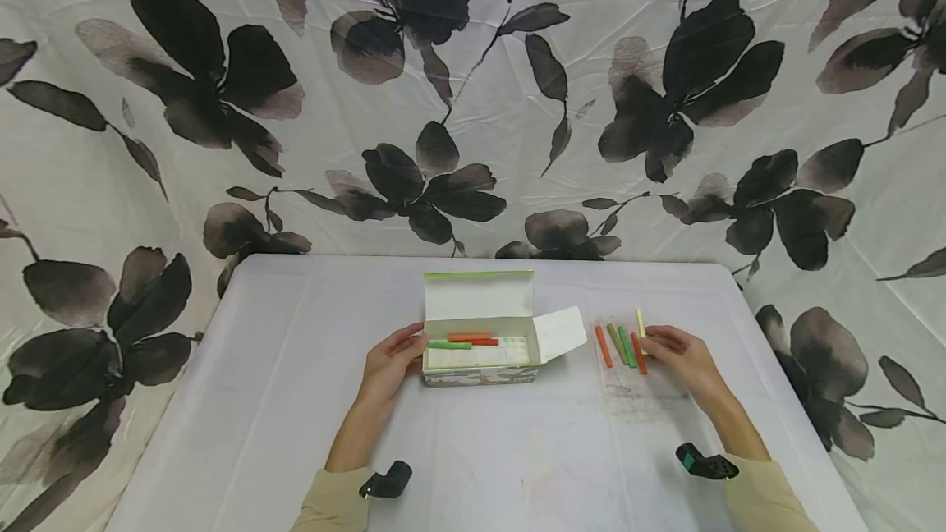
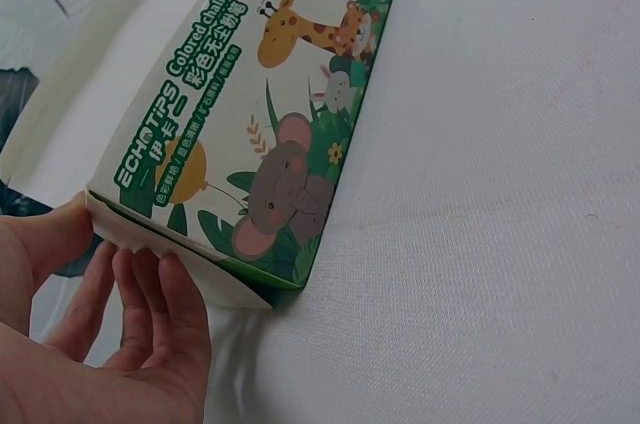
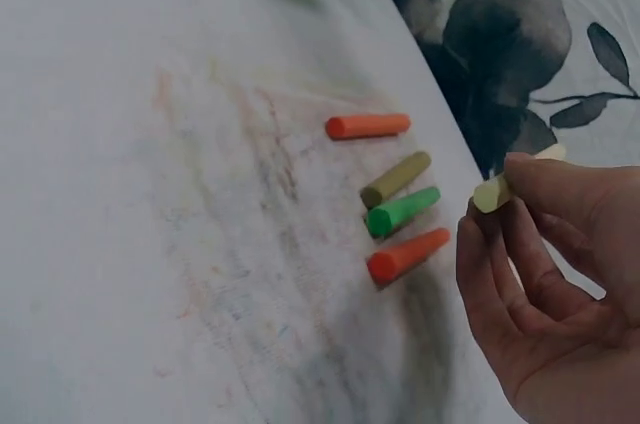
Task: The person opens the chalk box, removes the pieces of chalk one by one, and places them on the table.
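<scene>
My left hand (image 1: 392, 360) grips the left end of a chalk box (image 1: 480, 378), thumb at its corner and fingers against the end flap. Printed animals and "Colored chalk" cover the box's side in the left wrist view. Its lid stands open; inside lie an orange chalk (image 1: 469, 337), a green chalk (image 1: 449, 345) and a red chalk (image 1: 484, 342). Between thumb and fingertips, my right hand (image 1: 683, 360) pinches a pale yellow chalk (image 3: 492, 194). Below it on the table lie an orange chalk (image 3: 370, 126), an olive chalk (image 3: 397, 180), a green chalk (image 3: 405, 211) and a red-orange chalk (image 3: 410, 255).
A white cloth covers the table (image 1: 458, 458), with coloured chalk smudges (image 1: 636, 405) around the loose sticks. The box's right flap (image 1: 562, 333) sticks out towards them. Behind the table hangs a floral curtain (image 1: 547, 105).
</scene>
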A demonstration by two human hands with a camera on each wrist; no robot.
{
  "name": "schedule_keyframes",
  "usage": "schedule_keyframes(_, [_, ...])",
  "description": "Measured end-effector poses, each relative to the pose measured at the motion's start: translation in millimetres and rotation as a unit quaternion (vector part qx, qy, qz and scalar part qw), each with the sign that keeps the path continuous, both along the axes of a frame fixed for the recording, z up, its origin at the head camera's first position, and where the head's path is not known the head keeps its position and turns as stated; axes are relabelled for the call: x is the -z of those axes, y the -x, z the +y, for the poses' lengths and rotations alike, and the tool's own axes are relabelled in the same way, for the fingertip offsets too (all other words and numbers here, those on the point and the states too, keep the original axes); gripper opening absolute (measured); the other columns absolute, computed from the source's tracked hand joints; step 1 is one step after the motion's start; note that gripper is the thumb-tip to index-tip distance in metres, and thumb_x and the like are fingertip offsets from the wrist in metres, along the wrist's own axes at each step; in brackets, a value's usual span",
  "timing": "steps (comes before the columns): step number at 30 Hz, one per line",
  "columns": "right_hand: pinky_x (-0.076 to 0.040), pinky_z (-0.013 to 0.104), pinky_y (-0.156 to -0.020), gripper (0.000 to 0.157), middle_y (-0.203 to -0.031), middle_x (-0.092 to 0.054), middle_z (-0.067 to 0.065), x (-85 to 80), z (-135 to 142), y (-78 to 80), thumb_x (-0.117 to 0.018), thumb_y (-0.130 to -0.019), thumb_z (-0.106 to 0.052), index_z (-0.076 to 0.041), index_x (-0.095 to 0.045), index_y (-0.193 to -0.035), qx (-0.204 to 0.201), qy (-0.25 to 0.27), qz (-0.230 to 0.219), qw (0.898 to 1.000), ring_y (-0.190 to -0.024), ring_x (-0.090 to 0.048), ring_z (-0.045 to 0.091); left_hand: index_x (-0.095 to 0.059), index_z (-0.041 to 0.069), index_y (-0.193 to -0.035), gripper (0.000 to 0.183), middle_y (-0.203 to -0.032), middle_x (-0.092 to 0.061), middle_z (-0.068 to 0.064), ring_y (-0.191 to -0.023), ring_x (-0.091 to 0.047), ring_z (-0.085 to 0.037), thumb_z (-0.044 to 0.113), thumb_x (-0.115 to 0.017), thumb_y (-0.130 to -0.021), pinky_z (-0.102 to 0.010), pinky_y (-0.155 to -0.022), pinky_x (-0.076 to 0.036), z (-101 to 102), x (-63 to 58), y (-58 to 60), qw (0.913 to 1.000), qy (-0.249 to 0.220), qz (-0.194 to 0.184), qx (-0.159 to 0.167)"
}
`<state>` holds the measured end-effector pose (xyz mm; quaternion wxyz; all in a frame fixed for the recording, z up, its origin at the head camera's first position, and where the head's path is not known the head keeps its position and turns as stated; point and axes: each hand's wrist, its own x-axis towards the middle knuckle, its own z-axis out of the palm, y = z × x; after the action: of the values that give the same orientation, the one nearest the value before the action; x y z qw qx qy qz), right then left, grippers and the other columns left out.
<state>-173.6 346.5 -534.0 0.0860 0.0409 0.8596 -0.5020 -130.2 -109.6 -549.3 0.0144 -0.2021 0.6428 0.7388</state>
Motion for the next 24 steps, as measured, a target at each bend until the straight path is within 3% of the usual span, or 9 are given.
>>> schedule_keyframes(4, [-0.051,0.016,-0.082,0.061,-0.127,-0.067,0.018,9.5,6.9,-4.0,-0.069,-0.100,-0.039,0.004,-0.054,-0.142,0.014,-0.009,-0.013,1.000,-0.095,-0.064,-0.001,-0.065,0.003,-0.134,0.042,-0.108,-0.069,-0.006,-0.092,-0.067,-0.019,0.015,-0.075,-0.096,-0.023,-0.072,-0.054,-0.1,-0.4,-0.3,1.0000,0.000,-0.002,0.000])
schedule_keyframes(11, [-0.057,0.021,-0.076,0.054,-0.117,-0.071,0.019,18.6,13.0,-10.5,-0.070,-0.100,-0.027,0.011,-0.056,-0.136,0.024,-0.013,-0.020,0.999,-0.088,-0.066,0.001,-0.065,0.003,-0.134,0.042,-0.109,-0.069,-0.008,-0.089,-0.066,-0.015,0.015,-0.075,-0.096,-0.022,-0.072,-0.054,-0.2,-1.2,-0.9,1.0000,0.002,-0.001,0.001])
schedule_keyframes(18, [-0.057,0.023,-0.066,0.040,-0.100,-0.074,0.018,13.7,6.2,-10.4,-0.073,-0.097,-0.019,0.013,-0.065,-0.120,0.018,-0.091,0.016,0.996,-0.078,-0.067,0.009,-0.065,0.003,-0.134,0.041,-0.110,-0.069,-0.007,-0.086,-0.066,-0.013,0.014,-0.075,-0.096,-0.022,-0.071,-0.054,-0.7,-0.9,-0.7,1.0000,-0.003,0.000,-0.002])
schedule_keyframes(24, [-0.052,0.027,-0.063,0.033,-0.096,-0.073,0.019,7.6,0.5,-8.5,-0.071,-0.098,-0.017,0.011,-0.067,-0.114,0.003,-0.149,0.045,0.988,-0.081,-0.069,0.024,-0.064,0.003,-0.135,0.041,-0.115,-0.068,-0.011,-0.088,-0.066,-0.014,0.014,-0.074,-0.096,-0.023,-0.073,-0.054,-1.3,0.3,-0.7,1.0000,0.002,-0.002,0.003])
